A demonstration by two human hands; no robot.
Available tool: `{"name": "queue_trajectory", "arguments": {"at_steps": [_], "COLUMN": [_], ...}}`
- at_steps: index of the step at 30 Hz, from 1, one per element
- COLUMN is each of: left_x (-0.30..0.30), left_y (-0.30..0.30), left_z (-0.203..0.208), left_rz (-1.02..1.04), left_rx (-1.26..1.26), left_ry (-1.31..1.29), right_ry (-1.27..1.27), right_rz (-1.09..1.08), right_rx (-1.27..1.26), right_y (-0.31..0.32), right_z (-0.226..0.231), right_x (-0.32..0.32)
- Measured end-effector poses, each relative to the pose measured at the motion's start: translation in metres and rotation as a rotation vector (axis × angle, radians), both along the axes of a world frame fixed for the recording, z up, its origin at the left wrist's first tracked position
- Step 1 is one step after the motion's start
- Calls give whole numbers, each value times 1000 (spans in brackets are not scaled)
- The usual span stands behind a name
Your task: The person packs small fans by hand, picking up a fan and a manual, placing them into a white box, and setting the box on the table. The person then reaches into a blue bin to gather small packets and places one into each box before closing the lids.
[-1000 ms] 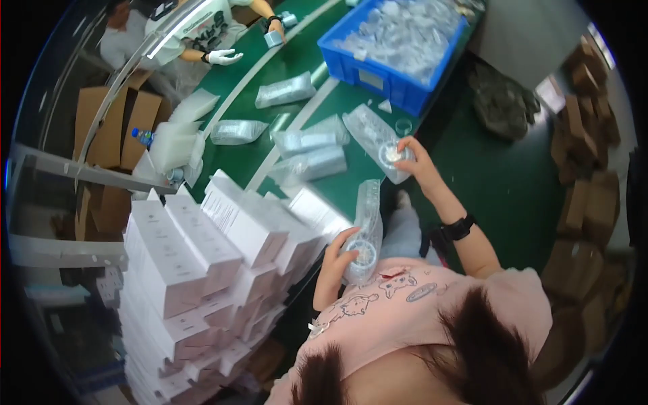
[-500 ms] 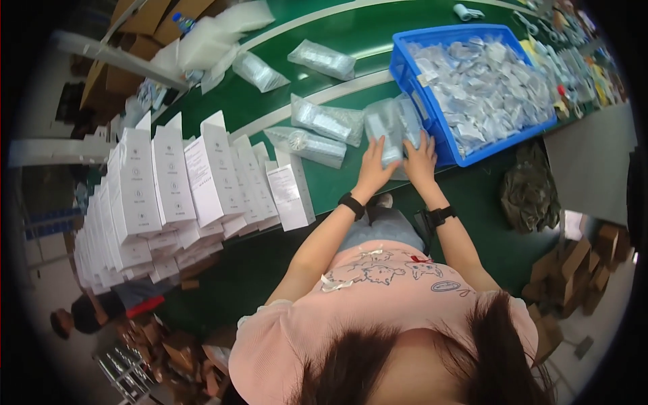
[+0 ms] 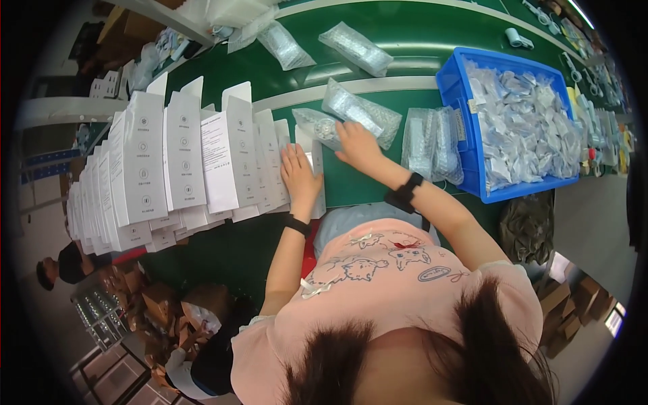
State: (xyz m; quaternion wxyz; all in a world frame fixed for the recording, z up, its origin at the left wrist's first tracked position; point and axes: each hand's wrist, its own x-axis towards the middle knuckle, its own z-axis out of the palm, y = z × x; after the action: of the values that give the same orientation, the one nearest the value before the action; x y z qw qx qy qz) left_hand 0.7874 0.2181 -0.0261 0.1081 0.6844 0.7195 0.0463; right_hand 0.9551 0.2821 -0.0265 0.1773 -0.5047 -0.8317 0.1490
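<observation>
My left hand (image 3: 302, 177) lies with its fingers stretched over the upper part of a white carton (image 3: 317, 177) at the right end of the carton row. Just right of it, my right hand (image 3: 360, 150) has its fingers closed on the near end of a clear bubble-wrap bag (image 3: 312, 123). A round, pale end of the item inside shows through that bag, which sits close to the carton's top. Another bubble-wrap bag (image 3: 362, 111) lies beyond my right hand. Two more bubble-wrap bags (image 3: 432, 143) lie side by side to the right.
Upright white cartons (image 3: 145, 162) with raised flaps fill the left side. On the right, a blue bin (image 3: 466, 94) holds many small clear packets (image 3: 523, 128). Across a metal rail lie more bubble-wrap bags (image 3: 356, 48). Brown cardboard boxes (image 3: 162, 304) and a person (image 3: 71, 263) are at lower left.
Both hands have left the bags beside the blue bin and moved left. The left is now on the end carton, the right on a bag, which has shifted left. The view has turned.
</observation>
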Motion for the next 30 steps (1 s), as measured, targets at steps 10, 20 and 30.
{"name": "queue_trajectory", "arguments": {"at_steps": [10, 20, 30], "left_x": [-14, -24, -59], "left_y": [1, 11, 8], "left_z": [-12, -12, -35], "left_rz": [32, 44, 25], "left_rx": [-44, -72, -76], "left_ry": [50, 38, 43], "right_ry": [-229, -213, 15], "right_rz": [5, -97, 130], "right_rx": [87, 148, 72], "right_y": [10, 26, 12], "right_z": [-42, -51, -24], "right_x": [-9, 31, 30]}}
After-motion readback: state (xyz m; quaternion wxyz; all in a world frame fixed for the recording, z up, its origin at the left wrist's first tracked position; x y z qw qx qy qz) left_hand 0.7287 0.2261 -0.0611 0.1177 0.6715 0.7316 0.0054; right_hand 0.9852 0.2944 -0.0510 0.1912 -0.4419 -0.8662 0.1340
